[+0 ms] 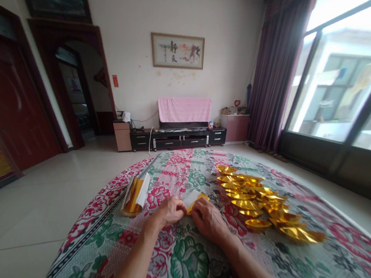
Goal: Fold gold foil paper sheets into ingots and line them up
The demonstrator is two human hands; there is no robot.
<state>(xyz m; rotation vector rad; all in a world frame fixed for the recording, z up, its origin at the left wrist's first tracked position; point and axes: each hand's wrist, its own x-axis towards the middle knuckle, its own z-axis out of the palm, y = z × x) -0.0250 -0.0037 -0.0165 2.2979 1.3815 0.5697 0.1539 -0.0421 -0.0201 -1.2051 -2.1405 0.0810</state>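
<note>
Between my two hands lies a partly folded sheet of gold foil paper [192, 196], its white back facing up and gold showing along the right and lower edges. My left hand [170, 210] pinches its left edge with curled fingers. On its lower right part my right hand [208, 218] is closed, fingertips pressed to the fold. Several folded gold paper ingots [254, 204] sit in rows to the right of my right hand. Off to the left of my left hand rests a curled stack of gold and white paper sheets [135, 196].
A flowered cloth [188, 262] covers the round table. Past its far edge stand a low black TV cabinet [181, 140] and a pink cloth [185, 109] draped over something on it. Tiled floor [46, 206] lies at the left, a large window [341, 78] at the right.
</note>
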